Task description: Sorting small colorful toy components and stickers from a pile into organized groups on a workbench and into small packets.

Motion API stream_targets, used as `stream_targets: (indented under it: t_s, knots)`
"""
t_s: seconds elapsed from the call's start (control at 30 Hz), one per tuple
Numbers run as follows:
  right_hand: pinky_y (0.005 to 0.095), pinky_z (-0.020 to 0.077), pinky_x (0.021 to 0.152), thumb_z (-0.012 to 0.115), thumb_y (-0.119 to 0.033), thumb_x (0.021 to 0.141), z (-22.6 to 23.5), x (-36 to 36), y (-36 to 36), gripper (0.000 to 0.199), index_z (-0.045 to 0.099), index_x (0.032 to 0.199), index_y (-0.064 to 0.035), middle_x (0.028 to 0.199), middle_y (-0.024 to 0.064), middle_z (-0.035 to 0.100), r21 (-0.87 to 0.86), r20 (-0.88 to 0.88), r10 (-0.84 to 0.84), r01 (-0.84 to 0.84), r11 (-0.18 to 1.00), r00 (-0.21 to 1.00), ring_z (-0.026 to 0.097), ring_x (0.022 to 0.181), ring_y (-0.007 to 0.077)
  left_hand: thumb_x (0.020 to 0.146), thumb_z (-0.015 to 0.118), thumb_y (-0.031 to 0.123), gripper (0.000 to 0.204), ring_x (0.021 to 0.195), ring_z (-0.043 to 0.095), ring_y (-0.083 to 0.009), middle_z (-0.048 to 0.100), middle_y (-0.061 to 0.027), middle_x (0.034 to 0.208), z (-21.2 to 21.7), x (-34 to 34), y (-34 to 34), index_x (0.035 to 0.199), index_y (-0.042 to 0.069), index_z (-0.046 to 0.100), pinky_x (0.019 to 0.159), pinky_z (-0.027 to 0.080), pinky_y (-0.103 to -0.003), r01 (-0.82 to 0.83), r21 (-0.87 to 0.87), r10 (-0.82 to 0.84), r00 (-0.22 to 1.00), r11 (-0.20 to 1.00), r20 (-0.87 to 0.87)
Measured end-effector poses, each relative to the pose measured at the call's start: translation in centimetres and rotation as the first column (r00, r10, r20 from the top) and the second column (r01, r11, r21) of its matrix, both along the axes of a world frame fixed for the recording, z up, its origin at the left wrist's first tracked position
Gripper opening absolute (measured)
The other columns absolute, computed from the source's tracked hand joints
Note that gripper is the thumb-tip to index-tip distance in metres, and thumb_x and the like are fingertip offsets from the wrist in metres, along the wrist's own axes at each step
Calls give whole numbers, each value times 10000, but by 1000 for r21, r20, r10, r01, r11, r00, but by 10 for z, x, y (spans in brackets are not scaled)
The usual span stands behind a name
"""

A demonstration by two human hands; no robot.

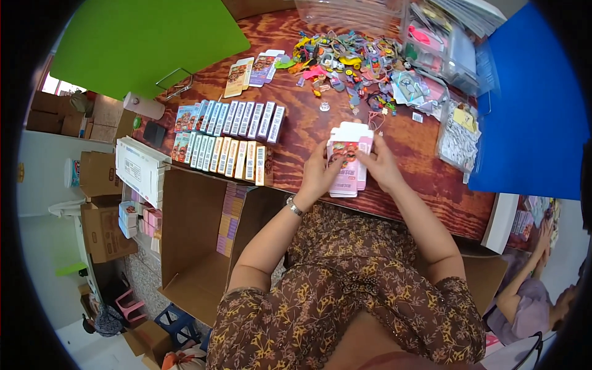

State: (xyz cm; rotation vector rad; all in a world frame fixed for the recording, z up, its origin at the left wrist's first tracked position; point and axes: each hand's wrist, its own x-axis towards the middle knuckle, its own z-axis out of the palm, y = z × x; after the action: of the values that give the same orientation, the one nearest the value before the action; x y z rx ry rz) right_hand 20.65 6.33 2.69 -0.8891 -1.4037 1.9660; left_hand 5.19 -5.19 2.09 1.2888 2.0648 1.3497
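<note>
two hands meet on one small pink and white carton (347, 161) at the near middle of the dark wooden table (425, 154). we hold it upright, its top flap open and raised toward the far side. the left hand (319, 174) closes on the carton's left edge, fingers on the printed front. the right hand (382, 165) closes on its right edge, fingers laid along the side panel. both forearms rise from the lower edge and bend inward at the wrists; a watch (295, 206) sits on the left wrist.

we judge the carton to be light, thin card: stiff along its folds, soft across its faces, easily dented by a hard pinch. we judge the best hold to be on the two long side edges, where the folds give strength, leaving the flap free.

left of the hands, two rows of finished cartons (228, 139) stand packed side by side. further out lies a heap of small coloured plastic pieces (345, 65), with clear bags (459, 132) to its right. flat unfolded cartons (250, 71) lie beyond the rows. an open brown box (197, 246) stands below the table edge on the left. another person's arm (524, 283) shows at the lower right, well apart from our own hands.
</note>
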Motion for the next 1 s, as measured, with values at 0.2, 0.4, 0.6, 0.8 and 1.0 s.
stream_targets:
  t_s: [0.2,0.4,0.6,0.8,1.0]
  knots:
    - [334,545,686,781,-191,848,-24,-9,-3,611,498,1368,-37,844,80,691,407,519,-78,-166,898,851,686,737,191,794,824,128,482,698,646,-112,707,-66,884,-10,-24,1,1224,3,645,639,530,-269,-41,-78,28,987,996,-158]
    - [357,547,695,640,-322,950,-5,-2,36,287,722,1108,-97,822,107,734,515,522,69,-378,769,850,712,712,211,804,813,138,481,687,662,-130,731,-100,850,-14,-47,0,1222,-21,637,648,530,-287,-51,-194,27,992,980,-126]
    - [259,525,678,575,-304,1028,-30,-27,146,320,684,1211,-65,986,-2,707,370,414,184,-349,861,892,629,775,79,830,787,120,482,710,660,-117,736,-97,874,-6,-44,3,1257,-22,617,652,529,-281,85,-197,-102,992,977,-80]
    - [462,489,957,745,-270,860,-31,-24,115,415,672,1264,-212,1286,87,634,948,299,-191,-268,174,935,597,1148,298,854,757,78,521,753,638,-92,723,-65,939,-14,-48,-26,1330,-14,569,679,525,-267,74,-173,-63,996,982,68]
    - [725,161,1116,629,-515,910,-33,-41,112,486,582,1376,-390,1569,72,377,865,459,-397,-501,-2,795,336,1420,395,839,767,93,577,733,602,-96,674,-76,935,-9,-46,-23,1364,-12,552,656,505,-265,98,-184,-106,994,978,-37]
